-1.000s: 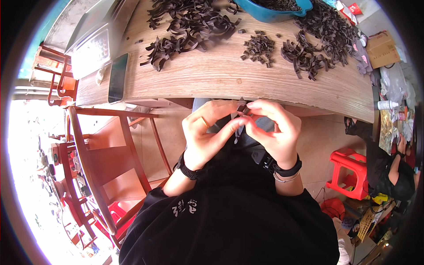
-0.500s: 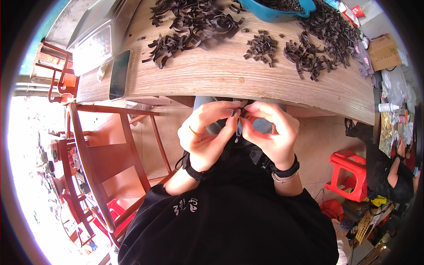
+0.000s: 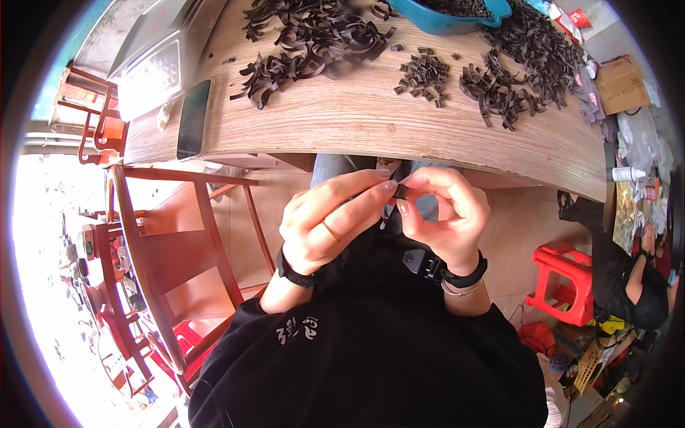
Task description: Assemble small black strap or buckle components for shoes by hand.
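1. My grip first: both hands pinch one small dark piece (image 3: 400, 191) between them, just below the table edge. My left hand (image 3: 330, 222) closes on it with thumb and fingertips; my right hand (image 3: 448, 214) nips its other side with thumb and forefinger. I hold it close to my chest, probably so I can see such a small thing well.
2. The table (image 3: 357, 121) spreads in front of me, within easy reach for taking more.
3. A wooden chair (image 3: 171, 250) stands to my left, beside my lap.
4. The strips (image 3: 314, 43) lie in loose heaps along the far side, with another heap (image 3: 514, 78) to the right, apparently sorted apart.
5. A blue bowl (image 3: 442, 18) sits at the far edge, behind the heaps.
6. A dark phone (image 3: 193, 118) lies flat at the left, away from the work.
7. A little pile of short bits (image 3: 422, 73) lies between the heaps, kept separate, I judge, from the long strips.
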Demonstrator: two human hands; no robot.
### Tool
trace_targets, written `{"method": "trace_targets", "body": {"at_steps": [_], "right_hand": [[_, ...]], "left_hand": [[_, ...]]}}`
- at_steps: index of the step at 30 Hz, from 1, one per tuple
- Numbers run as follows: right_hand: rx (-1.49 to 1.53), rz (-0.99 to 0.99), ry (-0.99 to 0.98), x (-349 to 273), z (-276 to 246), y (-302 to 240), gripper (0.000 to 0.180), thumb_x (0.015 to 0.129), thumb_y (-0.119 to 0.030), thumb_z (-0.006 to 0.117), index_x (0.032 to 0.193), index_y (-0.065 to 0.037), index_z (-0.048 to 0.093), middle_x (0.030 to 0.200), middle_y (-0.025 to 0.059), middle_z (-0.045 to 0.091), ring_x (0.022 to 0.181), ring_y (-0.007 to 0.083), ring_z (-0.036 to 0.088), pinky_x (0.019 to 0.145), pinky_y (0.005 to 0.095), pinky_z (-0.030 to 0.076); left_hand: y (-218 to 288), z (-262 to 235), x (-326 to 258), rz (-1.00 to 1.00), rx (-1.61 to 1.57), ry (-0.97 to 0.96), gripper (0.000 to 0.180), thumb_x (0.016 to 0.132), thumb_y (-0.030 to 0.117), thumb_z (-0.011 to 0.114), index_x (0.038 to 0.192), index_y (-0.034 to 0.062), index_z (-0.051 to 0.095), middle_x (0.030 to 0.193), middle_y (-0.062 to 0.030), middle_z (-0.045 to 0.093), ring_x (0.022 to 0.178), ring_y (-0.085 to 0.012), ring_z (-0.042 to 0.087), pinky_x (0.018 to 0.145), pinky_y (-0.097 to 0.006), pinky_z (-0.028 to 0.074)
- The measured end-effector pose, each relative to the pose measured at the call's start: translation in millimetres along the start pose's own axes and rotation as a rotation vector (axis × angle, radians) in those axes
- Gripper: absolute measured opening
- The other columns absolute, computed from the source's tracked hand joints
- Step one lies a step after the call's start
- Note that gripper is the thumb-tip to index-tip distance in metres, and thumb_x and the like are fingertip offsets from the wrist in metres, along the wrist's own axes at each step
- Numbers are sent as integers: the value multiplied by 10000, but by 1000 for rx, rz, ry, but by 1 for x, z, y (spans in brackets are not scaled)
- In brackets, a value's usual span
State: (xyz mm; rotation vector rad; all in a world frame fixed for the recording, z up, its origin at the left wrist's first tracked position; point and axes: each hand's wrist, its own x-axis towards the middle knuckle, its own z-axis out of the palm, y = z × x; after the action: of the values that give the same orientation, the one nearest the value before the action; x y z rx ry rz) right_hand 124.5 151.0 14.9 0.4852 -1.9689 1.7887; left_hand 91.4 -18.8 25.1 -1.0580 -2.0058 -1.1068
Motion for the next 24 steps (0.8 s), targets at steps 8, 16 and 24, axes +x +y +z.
{"method": "trace_targets", "body": {"at_steps": [8,16,24], "right_hand": [[18,19,-23,-2,-1,3,304,687,95,702,961,30,587,865,75,656,640,75,607,613,204,492],[-70,39,-47,-2,1,1,290,672,83,702,937,8,611,808,60,653,598,87,593,580,209,485],[-208,-40,-105,4,3,1,289,675,72,706,936,-9,614,789,58,634,595,128,587,548,234,465]], "left_hand": [[1,-18,8,33,45,-242,411,638,26,725,1043,48,658,989,-87,639,789,-202,663,598,-289,563],[0,-24,7,-14,26,-306,356,620,32,683,975,47,663,982,-78,627,755,-202,655,562,-289,548],[-1,-22,9,-40,46,-321,315,628,3,639,942,17,645,964,-80,607,772,-216,640,603,-301,542]]}}
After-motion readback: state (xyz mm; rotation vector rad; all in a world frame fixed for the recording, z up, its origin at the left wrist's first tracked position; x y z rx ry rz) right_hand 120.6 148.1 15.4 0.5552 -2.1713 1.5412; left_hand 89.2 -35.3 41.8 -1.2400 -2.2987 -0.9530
